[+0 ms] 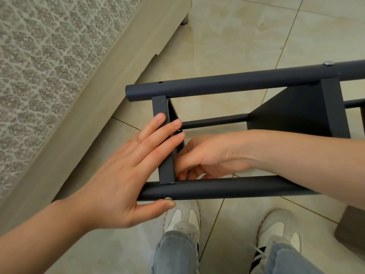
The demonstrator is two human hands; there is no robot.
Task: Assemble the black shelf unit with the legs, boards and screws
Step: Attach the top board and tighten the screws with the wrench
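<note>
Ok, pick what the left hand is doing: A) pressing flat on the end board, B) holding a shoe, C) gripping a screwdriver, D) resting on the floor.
A: the left hand lies with straight fingers across the end board, thumb by a screw head on the near leg.

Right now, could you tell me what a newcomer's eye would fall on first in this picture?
The black shelf unit, turned on its side across the middle, stands out first. The left hand presses flat on its end board, thumb beside a silver screw head in the near leg. The right hand reaches inside the frame, fingers curled by that corner.
</note>
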